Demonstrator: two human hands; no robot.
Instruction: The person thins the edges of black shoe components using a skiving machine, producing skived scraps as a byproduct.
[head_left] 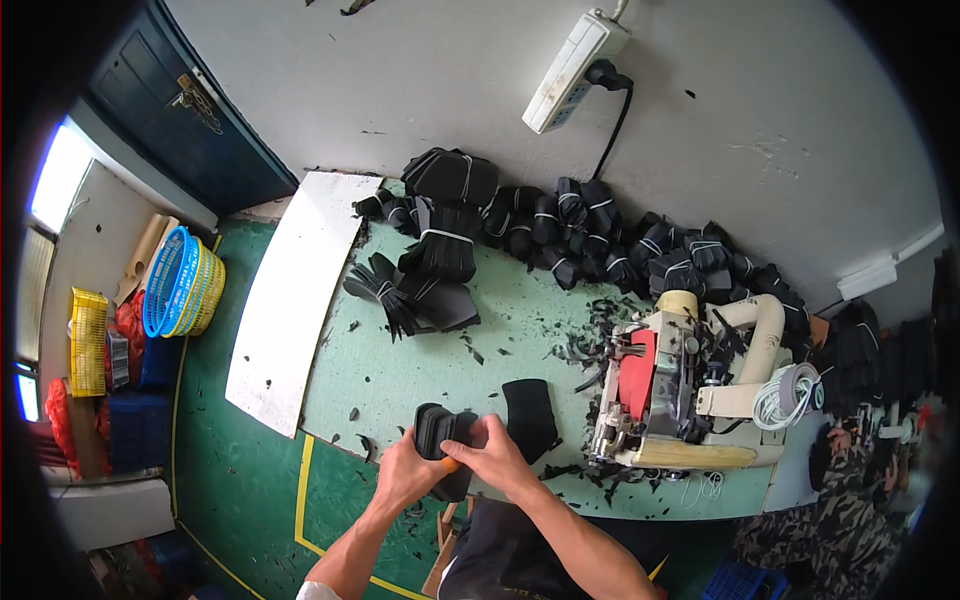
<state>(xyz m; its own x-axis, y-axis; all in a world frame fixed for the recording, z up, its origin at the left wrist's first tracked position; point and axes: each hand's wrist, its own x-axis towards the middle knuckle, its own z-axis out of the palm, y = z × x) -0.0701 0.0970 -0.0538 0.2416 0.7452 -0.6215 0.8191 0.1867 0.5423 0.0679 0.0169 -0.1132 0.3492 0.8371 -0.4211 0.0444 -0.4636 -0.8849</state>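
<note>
At the table's front edge, my left hand [408, 472] is wrapped round one side of a stack of black cut pieces [436, 428]. My right hand [497, 458] closes on the stack's other side, its thumb lying across the top. Something small and orange [451, 464] shows between the two thumbs; its kind cannot be made out. A separate black piece with a curved edge [530, 416] lies flat just right of my right hand. The fingers underneath the stack are hidden.
A sewing machine [665, 385] with a red plate stands to the right on the pale green table [400, 370], black scraps around it. Tied black bundles [440, 250] line the wall side. A white board [290, 310] covers the left end. Baskets [190, 285] stand on the floor beyond.
</note>
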